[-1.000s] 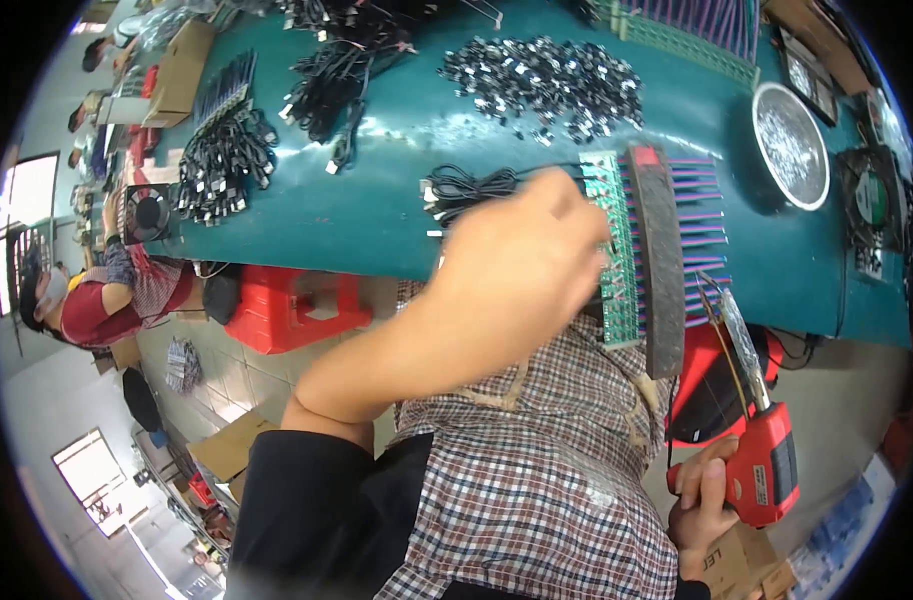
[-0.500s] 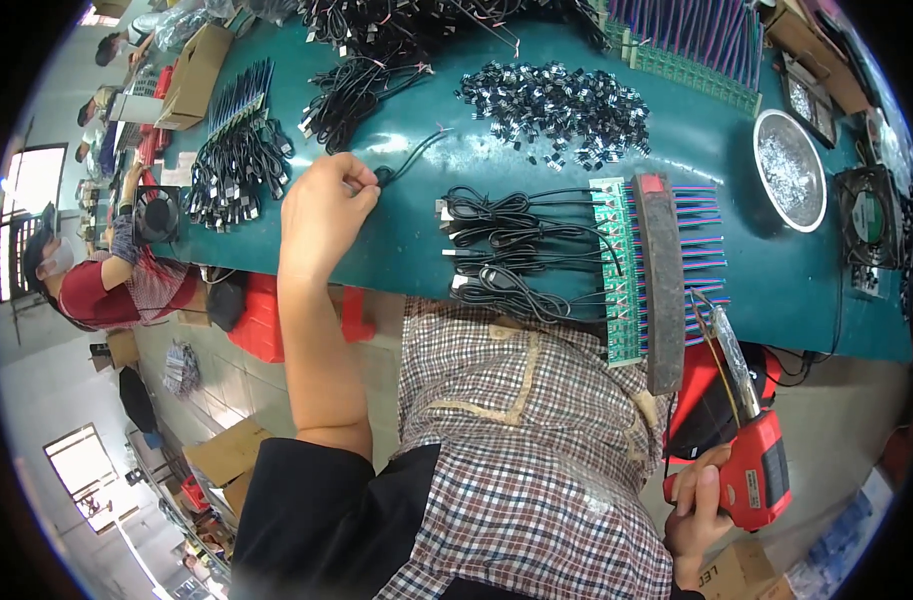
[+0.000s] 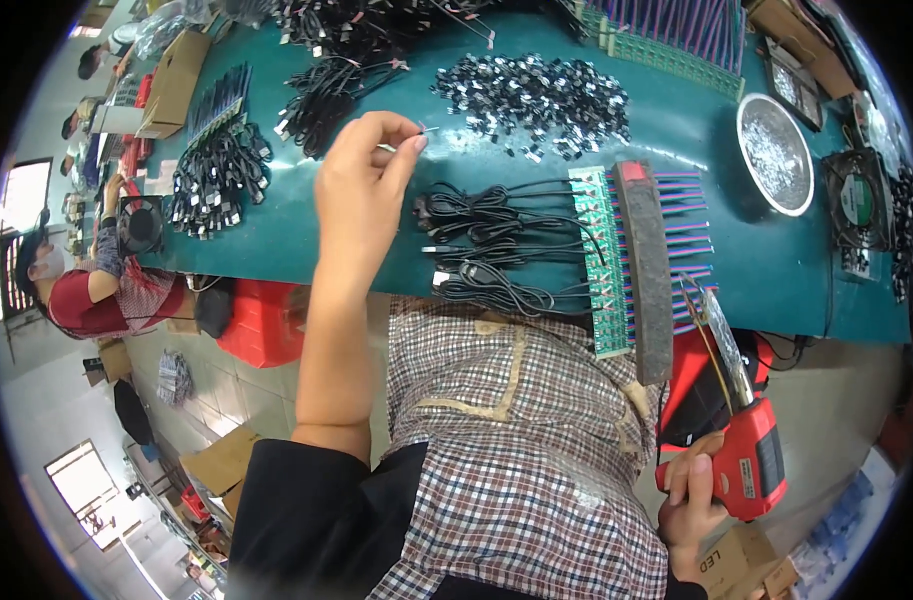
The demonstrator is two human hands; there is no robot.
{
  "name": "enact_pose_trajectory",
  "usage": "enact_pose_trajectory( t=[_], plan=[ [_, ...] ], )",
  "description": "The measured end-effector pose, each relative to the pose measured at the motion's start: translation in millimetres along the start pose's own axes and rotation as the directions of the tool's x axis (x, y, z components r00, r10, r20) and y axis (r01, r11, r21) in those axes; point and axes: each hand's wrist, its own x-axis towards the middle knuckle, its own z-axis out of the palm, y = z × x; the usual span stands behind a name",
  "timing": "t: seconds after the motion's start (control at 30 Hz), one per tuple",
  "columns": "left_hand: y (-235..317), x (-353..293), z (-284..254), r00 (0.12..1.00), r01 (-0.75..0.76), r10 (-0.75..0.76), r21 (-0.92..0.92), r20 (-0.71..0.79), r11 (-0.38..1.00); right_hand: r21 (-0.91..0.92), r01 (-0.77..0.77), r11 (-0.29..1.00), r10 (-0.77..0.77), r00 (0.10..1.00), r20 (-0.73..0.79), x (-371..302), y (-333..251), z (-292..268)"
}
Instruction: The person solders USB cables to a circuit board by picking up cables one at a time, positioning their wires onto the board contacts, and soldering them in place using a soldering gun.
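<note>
Over the table, my left hand [image 3: 369,195] is closed in a pinch on the thin end of a black cable [image 3: 430,129]; the rest of that cable is hidden by the hand. Low on the right, my right hand [image 3: 690,505] grips a red soldering gun [image 3: 750,462], with solder wire running along its metal nozzle. The gun's tip is close to coloured wires [image 3: 688,240] that stick out from under a dark bar [image 3: 646,285]. Beside the bar lies a green circuit board strip [image 3: 607,310]. Several coiled black USB cables [image 3: 496,246] reach the strip's left side.
Behind lie a heap of small metal connectors [image 3: 536,100] and black cable bundles [image 3: 326,95]. To the right stand a metal bowl [image 3: 776,160] and a fan [image 3: 858,200]. More boards with wires [image 3: 666,50] lie far right. At left, a co-worker [image 3: 86,285] sits by the table.
My left hand has moved right and slightly up, its fingertips now at the cable's end. The whole view has shifted slightly; my right hand still holds the soldering gun near the wires.
</note>
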Motion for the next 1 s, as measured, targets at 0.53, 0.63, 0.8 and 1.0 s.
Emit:
enact_pose_trajectory(
  t=[0.53,0.63,0.8,1.0],
  plan=[
    [105.9,-110.2,23.6,0.685,-0.153,0.476,-0.530,0.552,0.834,0.191,-0.003,0.982,-0.065,0.935,0.349,41.3,-3.4,43.5],
    [105.7,-110.7,24.9,0.684,-0.186,0.491,-0.522,0.539,0.833,0.203,0.038,0.979,-0.106,0.935,0.338,42.2,0.8,39.3],
    [113.2,-111.1,22.6,0.687,-0.273,0.507,-0.462,0.521,0.844,0.120,0.003,0.993,-0.033,0.966,0.255,37.0,-5.7,41.7],
    [116.0,-114.4,19.9,0.660,-0.378,0.500,-0.327,0.561,0.866,-0.465,0.405,0.787,-0.243,0.897,0.370,37.2,-11.6,33.3]
  ],
)
